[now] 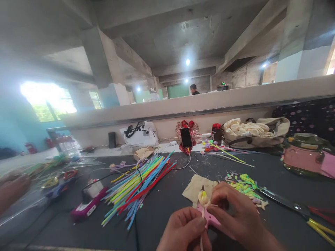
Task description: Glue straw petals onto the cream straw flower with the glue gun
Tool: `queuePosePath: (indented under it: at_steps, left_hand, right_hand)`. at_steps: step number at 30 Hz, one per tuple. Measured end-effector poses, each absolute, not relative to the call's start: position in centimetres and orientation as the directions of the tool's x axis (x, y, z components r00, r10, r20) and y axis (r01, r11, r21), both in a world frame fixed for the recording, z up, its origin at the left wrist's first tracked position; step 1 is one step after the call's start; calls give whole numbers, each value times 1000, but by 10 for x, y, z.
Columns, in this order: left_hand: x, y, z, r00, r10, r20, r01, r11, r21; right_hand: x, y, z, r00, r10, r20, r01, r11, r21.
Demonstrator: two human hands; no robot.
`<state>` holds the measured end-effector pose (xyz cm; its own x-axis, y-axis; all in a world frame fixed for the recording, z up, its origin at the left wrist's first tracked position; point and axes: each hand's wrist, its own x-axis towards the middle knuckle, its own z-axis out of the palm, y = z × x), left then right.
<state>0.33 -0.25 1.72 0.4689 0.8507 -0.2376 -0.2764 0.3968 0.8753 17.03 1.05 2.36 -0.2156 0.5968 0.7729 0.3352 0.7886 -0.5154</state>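
Observation:
Low in the middle of the view, my left hand (183,228) pinches the thin pale stem under a small cream flower bud (203,198). My right hand (235,211) closes its fingertips on the bud from the right side. Beneath both hands lies a pink glue gun (209,219) on the dark table (167,209). A beige scrap of paper (195,186) lies just behind the bud. Cut green and yellow straw bits (244,184) are scattered right of my hands.
A heap of long coloured straws (141,184) lies left of centre, with a purple glue gun (87,205) beyond it. Scissors (288,205) lie right. A phone (186,137), red-lidded jar (216,133), bags (255,134) and a pink-green container (306,157) stand further back. Another person's hand (12,191) shows far left.

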Motion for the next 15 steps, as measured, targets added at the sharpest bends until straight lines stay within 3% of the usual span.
queuePosePath:
  at_steps: [15]
  left_hand:
    - [3, 2, 4, 483, 848, -220, -349, 417, 839]
  right_hand:
    - [166, 11, 26, -189, 685, 704, 319, 721, -616]
